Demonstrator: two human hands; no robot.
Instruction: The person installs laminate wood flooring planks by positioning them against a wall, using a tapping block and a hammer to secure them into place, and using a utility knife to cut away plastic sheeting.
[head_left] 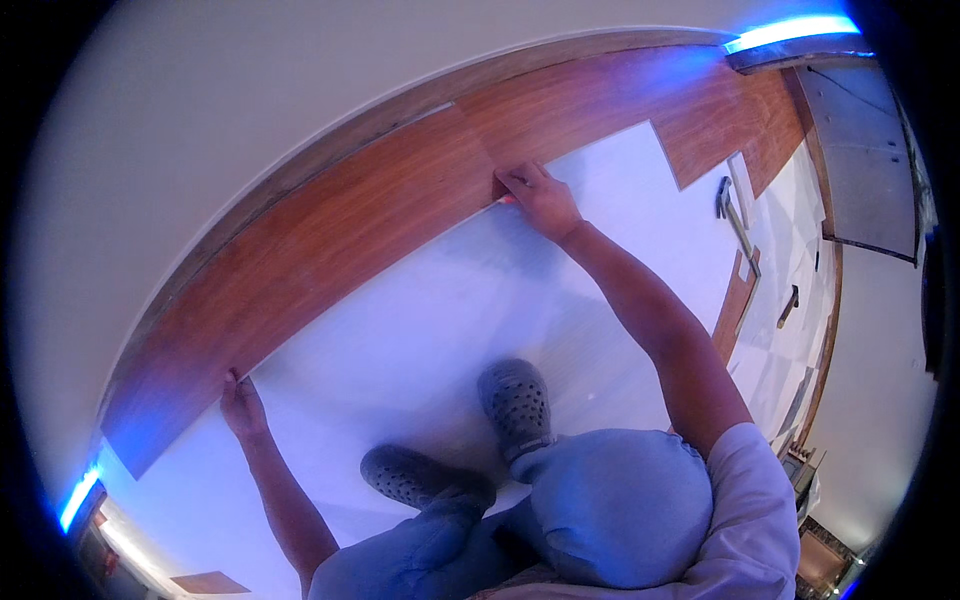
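A long reddish-brown floor plank (330, 255) lies along the wall, next to white underlay sheet (400, 330). My left hand (242, 405) pinches the plank's near edge toward its left end. Farther right, my right hand (542, 203) is closed at the same edge, close to the plank's right end and the seam with the neighbouring planks (590, 95). A small red spot shows under its fingers, too small to name. My fingertips are partly hidden at both spots.
A hammer (745, 235) lies to the right beside a short brown plank piece (735, 305) and a white strip (741, 183). Beyond is a small dark-ended tool (789, 307). My clogs (515, 400) rest on the underlay. A grey panel (855, 150) stands far right.
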